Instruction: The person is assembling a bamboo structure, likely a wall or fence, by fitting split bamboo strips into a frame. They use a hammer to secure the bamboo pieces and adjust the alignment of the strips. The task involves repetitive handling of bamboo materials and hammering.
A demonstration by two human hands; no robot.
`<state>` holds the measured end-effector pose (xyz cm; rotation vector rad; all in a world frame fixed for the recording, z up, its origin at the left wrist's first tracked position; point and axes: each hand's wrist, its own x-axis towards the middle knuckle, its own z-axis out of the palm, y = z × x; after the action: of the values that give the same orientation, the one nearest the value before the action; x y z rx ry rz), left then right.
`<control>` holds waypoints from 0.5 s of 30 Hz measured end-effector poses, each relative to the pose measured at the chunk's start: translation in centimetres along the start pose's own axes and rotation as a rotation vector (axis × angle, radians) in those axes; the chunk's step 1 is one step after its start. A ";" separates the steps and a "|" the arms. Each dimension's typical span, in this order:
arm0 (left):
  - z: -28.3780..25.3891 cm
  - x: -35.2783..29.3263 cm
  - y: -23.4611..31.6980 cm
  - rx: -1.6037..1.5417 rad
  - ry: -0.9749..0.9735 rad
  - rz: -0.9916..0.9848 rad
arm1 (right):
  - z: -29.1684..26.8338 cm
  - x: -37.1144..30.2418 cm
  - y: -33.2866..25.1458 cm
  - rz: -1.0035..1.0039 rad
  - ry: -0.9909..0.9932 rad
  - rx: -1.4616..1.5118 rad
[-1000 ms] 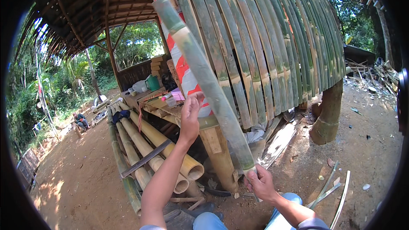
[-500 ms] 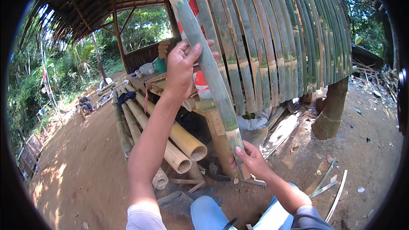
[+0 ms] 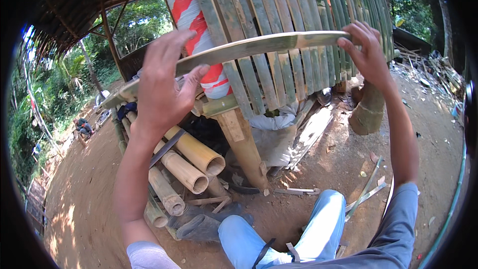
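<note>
A long split-bamboo slat [image 3: 249, 45], green-grey with a pale edge, is raised crosswise before me and bows slightly upward. My right hand [image 3: 371, 55] pinches its right end between thumb and fingers. Toward the other end, my left hand [image 3: 167, 82] is around the slat, thumb below and fingers above, and hides part of it. The slat's left end [image 3: 119, 94] reaches out past that hand. Just behind it stands a post wrapped in red and white plastic [image 3: 199, 25], beside a row of upright bamboo slats [image 3: 279, 69].
Cut bamboo poles [image 3: 194, 154] lie below left, with a dark flat strip [image 3: 167, 148] across them. A wooden leg [image 3: 239, 139] supports the slatted structure. Thin offcuts [image 3: 366, 197] lie on the dirt at right, near a thick stump [image 3: 367, 112]. Someone sits [image 3: 83, 127] far left.
The slat has swung from steep to nearly level. My right hand has risen far up and right with its end; my left hand has moved left and slightly down.
</note>
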<state>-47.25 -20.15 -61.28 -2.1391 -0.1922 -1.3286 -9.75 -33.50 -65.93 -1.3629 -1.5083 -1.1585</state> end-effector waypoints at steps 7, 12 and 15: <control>3.2 -4.1 -1.5 -0.407 -0.371 -0.379 | -0.4 4.0 0.3 -0.246 0.126 -0.163; 5.2 -4.9 -1.5 -0.818 -0.331 -0.646 | 1.9 4.1 -0.8 -0.017 0.524 0.033; 4.8 -5.0 -1.7 -0.930 -0.312 -0.724 | 5.0 0.8 -4.1 0.125 0.388 0.304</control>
<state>-46.75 -15.16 -66.35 -3.2716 -0.6184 -1.6585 -13.80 -28.53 -67.09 -0.9497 -1.2396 -0.9986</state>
